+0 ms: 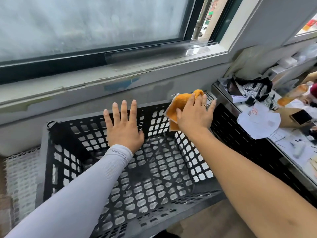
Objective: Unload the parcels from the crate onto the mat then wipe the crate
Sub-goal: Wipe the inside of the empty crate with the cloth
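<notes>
Head cam shows your right hand [194,115] pressing the orange terry cloth [178,104] flat at 1 o'clock on the empty black plastic lattice crate [54,169], left hand [123,129] spread wide, seemingly steadying the far wall.

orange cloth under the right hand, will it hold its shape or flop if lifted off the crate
The orange cloth likely flops: it already bunches and drapes over the crate rim beneath the right hand. Its fuzzy surface suggests it is light and unlikely to slip.
</notes>
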Demonstrator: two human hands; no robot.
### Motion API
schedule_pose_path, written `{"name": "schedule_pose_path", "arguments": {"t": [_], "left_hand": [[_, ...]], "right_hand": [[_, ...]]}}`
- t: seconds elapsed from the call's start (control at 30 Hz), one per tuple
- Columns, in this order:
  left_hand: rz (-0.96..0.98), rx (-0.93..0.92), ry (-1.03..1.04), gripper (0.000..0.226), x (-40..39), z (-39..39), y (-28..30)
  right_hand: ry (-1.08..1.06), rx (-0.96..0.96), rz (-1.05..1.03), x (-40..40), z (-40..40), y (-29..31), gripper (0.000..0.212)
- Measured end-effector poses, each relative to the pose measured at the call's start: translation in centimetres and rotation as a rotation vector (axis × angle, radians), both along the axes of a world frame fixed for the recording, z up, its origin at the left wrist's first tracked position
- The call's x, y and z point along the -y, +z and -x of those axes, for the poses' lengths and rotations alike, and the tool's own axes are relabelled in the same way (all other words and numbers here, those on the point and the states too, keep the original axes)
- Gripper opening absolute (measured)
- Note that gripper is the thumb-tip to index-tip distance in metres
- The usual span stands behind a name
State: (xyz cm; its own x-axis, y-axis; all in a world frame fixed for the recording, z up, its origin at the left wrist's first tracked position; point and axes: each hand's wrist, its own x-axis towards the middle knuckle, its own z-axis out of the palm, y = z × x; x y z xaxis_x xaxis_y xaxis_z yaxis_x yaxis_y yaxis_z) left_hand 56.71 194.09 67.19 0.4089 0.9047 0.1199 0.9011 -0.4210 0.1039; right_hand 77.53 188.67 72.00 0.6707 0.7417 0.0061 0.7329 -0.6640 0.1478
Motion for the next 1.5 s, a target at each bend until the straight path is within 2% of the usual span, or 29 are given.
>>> {"name": "schedule_pose_path", "arguments": {"t": [0.17, 0.3, 0.47, 1.0, 1.2, 1.5], "left_hand": [[0.005, 0.001, -0.007, 0.103, 0.1, 0.2, 0.0], [0.013, -0.014, -0.005, 0.104, -0.1, 0.1, 0.1], [0.011, -0.045, 0.01, 0.11, 0.1, -0.1, 0.0], [0.003, -0.036, 0.0, 0.111, 0.3, -0.1, 0.3], [0.004, -0.053, 0.001, 0.107, 0.1, 0.0, 0.3], [0.002, -0.048, 0.005, 0.109, -0.1, 0.0, 0.1]], "right_hand": [[0.041, -0.153, -0.005, -1.7, -1.3, -1.0, 0.073], [0.037, -0.165, -0.004, -2.7, -1.4, -1.0, 0.069], [-0.053, -0.171, 0.04, -0.1, -1.5, -0.2, 0.063], [-0.072, -0.083, 0.252, 10.3, 0.4, -0.6, 0.084], [-0.086, -0.079, 0.2, 6.3, 0.1, -0.9, 0.077], [-0.055, -0.123, 0.122, 1.4, -0.7, -1.2, 0.088]]}}
